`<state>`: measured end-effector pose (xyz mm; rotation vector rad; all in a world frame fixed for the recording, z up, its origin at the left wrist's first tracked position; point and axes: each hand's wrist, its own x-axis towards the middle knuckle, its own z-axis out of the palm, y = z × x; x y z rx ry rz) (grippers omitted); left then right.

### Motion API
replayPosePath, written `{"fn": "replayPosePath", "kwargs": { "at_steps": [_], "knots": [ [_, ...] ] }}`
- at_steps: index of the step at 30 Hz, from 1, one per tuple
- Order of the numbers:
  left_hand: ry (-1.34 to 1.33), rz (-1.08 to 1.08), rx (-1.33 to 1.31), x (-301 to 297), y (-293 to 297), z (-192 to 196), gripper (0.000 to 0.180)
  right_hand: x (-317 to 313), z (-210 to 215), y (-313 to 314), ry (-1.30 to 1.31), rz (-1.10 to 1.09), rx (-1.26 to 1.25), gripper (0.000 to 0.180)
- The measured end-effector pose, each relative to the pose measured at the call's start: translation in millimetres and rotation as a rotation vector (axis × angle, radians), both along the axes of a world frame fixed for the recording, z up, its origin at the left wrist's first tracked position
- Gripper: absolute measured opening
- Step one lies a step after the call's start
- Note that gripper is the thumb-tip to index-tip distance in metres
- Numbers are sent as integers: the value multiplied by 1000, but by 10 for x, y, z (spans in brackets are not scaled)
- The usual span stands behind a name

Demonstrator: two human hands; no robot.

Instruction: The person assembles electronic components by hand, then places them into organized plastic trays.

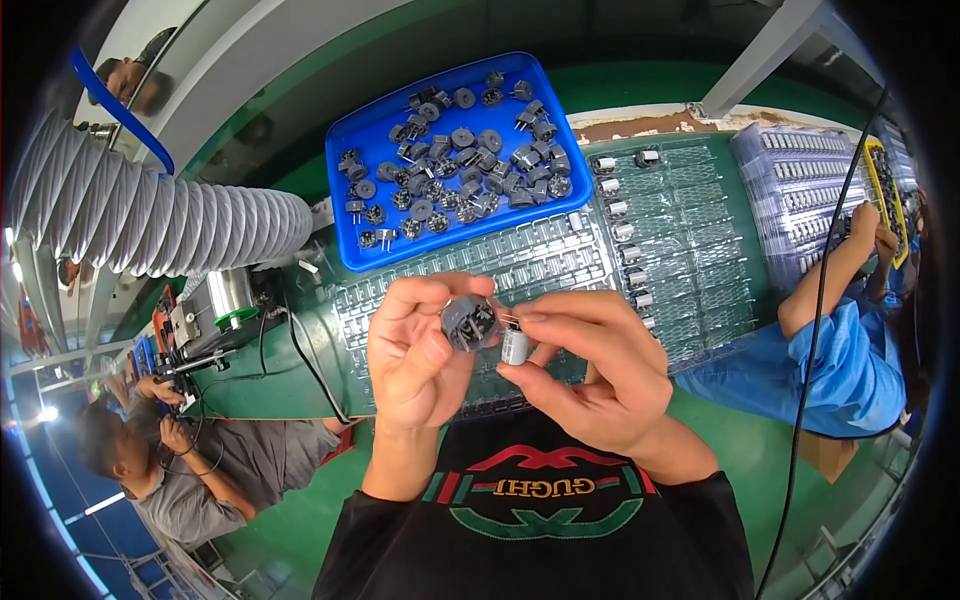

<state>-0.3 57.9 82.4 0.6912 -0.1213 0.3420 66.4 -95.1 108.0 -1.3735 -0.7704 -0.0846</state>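
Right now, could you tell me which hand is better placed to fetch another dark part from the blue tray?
Probably the left hand: it sits more directly below the blue tray, though it holds a dark part. The right hand pinches a silver cylinder.

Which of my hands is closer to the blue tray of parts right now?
Left. The left hand sits just below the blue tray, right under its near edge. The right hand is lower and off to the right, farther from it.
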Motion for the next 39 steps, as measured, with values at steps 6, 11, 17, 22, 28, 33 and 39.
{"fn": "replayPosePath", "kwargs": {
  "at_steps": [6,11,17,22,28,33,39],
  "knots": [
    [-17,71,181,-23,-47,143,34,47,110,-76,-306,-62,-152,39],
    [-61,65,204,-9,-75,161,34,11,103,-40,-309,-110,-93,33],
    [-49,60,179,-20,-106,193,33,3,136,-69,-342,-103,-105,34],
    [-51,48,206,-19,-90,177,32,0,148,-75,-347,-107,-108,34],
    [-56,57,199,-13,-97,194,32,1,148,-73,-367,-113,-119,33],
    [-46,55,216,-16,-94,210,31,-3,150,-85,-371,-107,-105,34],
    [-52,39,191,-14,-123,199,32,2,140,-91,-404,-105,-86,37]
  ]
}}
